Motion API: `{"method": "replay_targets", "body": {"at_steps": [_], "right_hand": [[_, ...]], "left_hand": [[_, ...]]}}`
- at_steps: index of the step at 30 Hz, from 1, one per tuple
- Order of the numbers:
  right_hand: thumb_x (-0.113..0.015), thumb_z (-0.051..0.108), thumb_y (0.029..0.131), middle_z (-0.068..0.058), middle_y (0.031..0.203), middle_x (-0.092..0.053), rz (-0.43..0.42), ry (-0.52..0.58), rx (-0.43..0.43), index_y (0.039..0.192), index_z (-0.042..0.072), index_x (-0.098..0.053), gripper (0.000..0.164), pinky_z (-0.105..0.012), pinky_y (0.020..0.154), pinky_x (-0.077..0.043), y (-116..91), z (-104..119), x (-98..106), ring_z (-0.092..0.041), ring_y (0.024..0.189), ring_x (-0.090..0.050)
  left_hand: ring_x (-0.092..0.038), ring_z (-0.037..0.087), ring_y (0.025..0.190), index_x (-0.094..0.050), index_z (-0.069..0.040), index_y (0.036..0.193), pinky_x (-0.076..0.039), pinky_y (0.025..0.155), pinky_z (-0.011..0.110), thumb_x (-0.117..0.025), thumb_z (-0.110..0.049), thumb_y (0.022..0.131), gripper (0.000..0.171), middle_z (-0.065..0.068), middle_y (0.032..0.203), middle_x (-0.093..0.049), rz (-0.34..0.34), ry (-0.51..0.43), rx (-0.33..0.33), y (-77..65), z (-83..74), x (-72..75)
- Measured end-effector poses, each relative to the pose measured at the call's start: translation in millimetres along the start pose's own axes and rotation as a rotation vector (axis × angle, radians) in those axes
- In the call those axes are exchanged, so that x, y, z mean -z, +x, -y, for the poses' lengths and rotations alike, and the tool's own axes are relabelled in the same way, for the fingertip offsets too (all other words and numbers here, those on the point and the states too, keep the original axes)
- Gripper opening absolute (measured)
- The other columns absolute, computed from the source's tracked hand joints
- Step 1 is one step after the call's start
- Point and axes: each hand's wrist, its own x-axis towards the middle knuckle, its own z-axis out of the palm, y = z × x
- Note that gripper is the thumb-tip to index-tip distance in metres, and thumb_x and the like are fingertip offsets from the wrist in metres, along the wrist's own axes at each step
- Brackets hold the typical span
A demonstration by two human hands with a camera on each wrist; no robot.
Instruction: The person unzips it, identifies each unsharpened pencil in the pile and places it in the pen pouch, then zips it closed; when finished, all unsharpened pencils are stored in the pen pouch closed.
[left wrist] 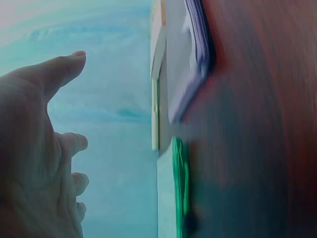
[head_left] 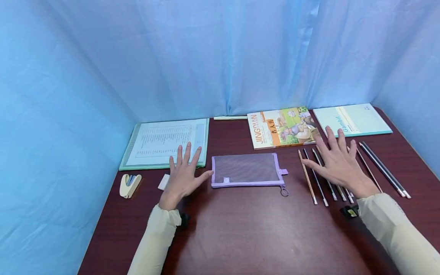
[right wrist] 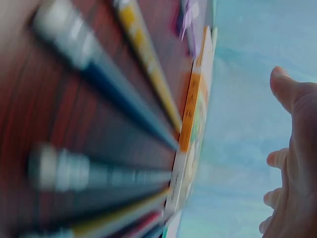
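Note:
My left hand (head_left: 183, 179) is held above the table with fingers spread, holding nothing. Beneath and beside it are a white eraser (head_left: 164, 182) and a document folder (head_left: 165, 143) with printed sheets. My right hand (head_left: 338, 164), also spread and holding nothing, hovers over several pencils (head_left: 307, 175) that lie fanned out with their eraser ends toward me. Between the hands lies a flat purple mesh zip pouch (head_left: 245, 170), its zipper with a ring along the near edge. In the right wrist view, a dark blue pencil (right wrist: 124, 94) runs toward the book's spine, well apart from my hand.
A cream stapler (head_left: 130, 186) stands at the left. Along the back lie a pale pen-like stick (head_left: 230, 118), an illustrated book (head_left: 283, 128) and a mint notebook (head_left: 354, 120). Blue curtains (head_left: 220, 57) enclose the brown table (head_left: 254, 233) at the back and sides.

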Motion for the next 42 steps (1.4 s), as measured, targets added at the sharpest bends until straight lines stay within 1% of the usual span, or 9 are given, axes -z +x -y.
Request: {"method": "replay_targets", "body": {"at_steps": [4,10,13,17,24,29,35,38,42], "right_hand": [[-0.054,0.068,0.090,-0.023,0.168,0.004,0.027,0.024,0.013,0.159,0.008,-0.020,0.097,-0.080,0.111,0.003,-0.2,19.8,-6.2,-0.051,0.152,0.012],[-0.055,0.066,0.090,-0.027,0.165,-0.013,0.038,0.014,0.053,0.158,0.009,-0.026,0.093,-0.079,0.112,-0.007,-2.3,46.6,-21.6,-0.054,0.152,-0.005],[-0.054,0.066,0.091,-0.027,0.163,-0.019,0.052,0.003,0.074,0.157,0.011,-0.028,0.090,-0.079,0.112,-0.011,-3.6,58.8,-30.9,-0.054,0.150,-0.011],[-0.052,0.066,0.092,-0.028,0.162,-0.022,0.103,0.010,0.070,0.157,0.010,-0.029,0.089,-0.078,0.112,-0.014,-7.6,74.6,-39.7,-0.055,0.149,-0.014],[-0.048,0.069,0.093,-0.028,0.156,-0.035,0.162,0.035,0.042,0.154,0.008,-0.034,0.087,-0.076,0.112,-0.018,-16.4,91.4,-49.5,-0.054,0.146,-0.022],[-0.047,0.070,0.093,-0.027,0.152,-0.041,0.175,0.016,0.046,0.152,0.007,-0.039,0.086,-0.074,0.112,-0.023,-19.7,97.2,-54.1,-0.049,0.143,-0.031],[-0.051,0.065,0.093,-0.028,0.154,-0.039,0.192,0.053,0.058,0.151,0.004,-0.039,0.085,-0.072,0.113,-0.025,-19.1,101.8,-56.3,-0.049,0.143,-0.033],[-0.056,0.060,0.094,-0.030,0.153,-0.040,0.195,0.114,0.068,0.150,0.002,-0.041,0.082,-0.072,0.112,-0.027,-18.4,104.2,-54.6,-0.049,0.143,-0.034],[-0.065,0.044,0.094,-0.032,0.148,-0.045,0.168,0.231,0.090,0.144,-0.003,-0.047,0.071,-0.067,0.111,-0.034,-16.1,102.7,-50.3,-0.050,0.139,-0.041]], "left_hand": [[0.012,0.035,0.157,-0.007,-0.031,0.161,0.001,0.122,0.068,-0.051,-0.068,0.091,0.090,0.006,0.171,0.004,0.025,-0.032,-0.017,-1.1,-14.0,-5.8],[0.010,0.037,0.158,-0.009,-0.030,0.161,-0.001,0.122,0.068,-0.052,-0.066,0.091,0.090,0.007,0.171,0.002,0.048,-0.108,-0.044,-1.6,-32.5,-15.5],[0.006,0.038,0.158,-0.011,-0.029,0.161,-0.003,0.122,0.069,-0.052,-0.064,0.093,0.088,0.007,0.171,0.001,0.055,-0.125,-0.048,-1.0,-36.9,-21.7],[0.004,0.040,0.157,-0.015,-0.026,0.161,-0.006,0.121,0.070,-0.053,-0.061,0.094,0.085,0.009,0.171,-0.001,0.060,-0.141,-0.055,-0.6,-40.3,-30.2],[0.002,0.040,0.157,-0.020,-0.022,0.161,-0.007,0.122,0.069,-0.053,-0.057,0.096,0.081,0.012,0.170,-0.003,0.120,-0.195,-0.063,2.0,-44.6,-40.9],[-0.003,0.042,0.157,-0.023,-0.018,0.160,-0.011,0.122,0.068,-0.050,-0.045,0.101,0.070,0.017,0.169,-0.006,0.171,-0.189,-0.069,3.7,-42.4,-46.3],[-0.003,0.042,0.157,-0.028,-0.018,0.158,-0.010,0.122,0.067,-0.047,-0.038,0.103,0.062,0.017,0.169,-0.005,0.224,-0.121,-0.074,5.6,-39.8,-52.5],[-0.002,0.041,0.157,-0.030,-0.019,0.158,-0.009,0.123,0.066,-0.047,-0.038,0.104,0.060,0.016,0.170,-0.005,0.243,-0.082,-0.066,7.2,-40.0,-55.2],[-0.001,0.040,0.157,-0.030,-0.020,0.158,-0.008,0.124,0.065,-0.045,-0.040,0.104,0.059,0.014,0.170,-0.003,0.260,-0.053,-0.057,8.3,-40.7,-57.9]]}}
